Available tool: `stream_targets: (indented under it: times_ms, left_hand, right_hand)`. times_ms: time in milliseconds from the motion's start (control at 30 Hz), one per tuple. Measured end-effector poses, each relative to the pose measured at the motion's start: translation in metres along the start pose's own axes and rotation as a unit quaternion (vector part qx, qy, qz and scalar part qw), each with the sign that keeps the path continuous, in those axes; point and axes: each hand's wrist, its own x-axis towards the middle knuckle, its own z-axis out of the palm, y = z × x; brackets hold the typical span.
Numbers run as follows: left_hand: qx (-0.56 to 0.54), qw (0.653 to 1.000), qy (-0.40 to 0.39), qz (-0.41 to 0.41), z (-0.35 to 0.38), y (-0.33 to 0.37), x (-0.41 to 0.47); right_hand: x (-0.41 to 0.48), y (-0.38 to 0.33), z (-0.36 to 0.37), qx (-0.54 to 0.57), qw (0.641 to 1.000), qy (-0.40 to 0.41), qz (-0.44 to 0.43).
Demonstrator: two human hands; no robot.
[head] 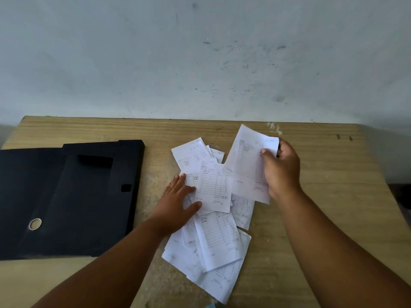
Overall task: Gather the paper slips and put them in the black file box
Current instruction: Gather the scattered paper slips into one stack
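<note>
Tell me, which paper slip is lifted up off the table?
The slip pinched in the right hand, near the table's far edge. It is tilted up, while the other slips lie flat in a messy pile by the left hand.

Ruled printed forms on the paper slips [213, 190], handwritten entries and signature scrawls across them, all too small and blurred to read, black file box [73, 196] bearing no legible label, brand or number
</note>
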Motion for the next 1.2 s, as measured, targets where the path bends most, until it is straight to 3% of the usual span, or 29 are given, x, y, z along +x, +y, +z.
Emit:
stream_targets:
  times_ms: [167,300,433,500,600,733,833,933,1100,1200]
  left_hand:
    - [-0.140,0.989,0.041,-0.024,-0.002,0.005,-0.007]
    - [-0.108,0.992,0.053,-0.035,0.009,0.011,-0.006]
    - [0.012,0.995,0.063,-0.074,0.021,0.013,0.000]
    - [0.010,0.992,0.086,-0.096,0.024,0.014,0.002]
    - [0.030,0.995,0.058,-0.075,0.026,0.016,0.006]
    - [-0.009,0.997,0.063,-0.046,0.026,0.021,0.012]
    - [-0.064,0.993,0.093,-0.041,0.024,0.017,0.012]
    - [-0.072,0.989,0.128,-0.033,0.022,0.014,0.008]
    - [-0.093,0.984,0.141,-0.047,0.019,0.017,0.007]
    - [-0.134,0.973,0.164,-0.086,0.014,0.026,0.011]
  right_hand:
    - [-0.020,0.026,0.038,-0.119,0.989,-0.082,0.029]
    - [-0.042,0.050,0.066,-0.158,0.977,-0.129,0.063]
    - [-0.048,0.066,0.069,-0.308,0.951,-0.023,-0.008]
    - [-0.046,0.072,0.062,-0.331,0.943,0.036,0.022]
    - [-0.047,0.080,0.062,-0.303,0.951,0.027,0.050]
    - [-0.052,0.074,0.075,-0.203,0.978,-0.042,0.000]
    - [-0.048,0.065,0.075,-0.143,0.990,-0.002,0.003]
    - [-0.038,0.061,0.065,-0.145,0.985,0.064,0.064]
    - [-0.023,0.056,0.052,-0.023,0.978,0.055,0.200]
    - [-0.017,0.061,0.045,-0.033,0.975,0.043,0.215]
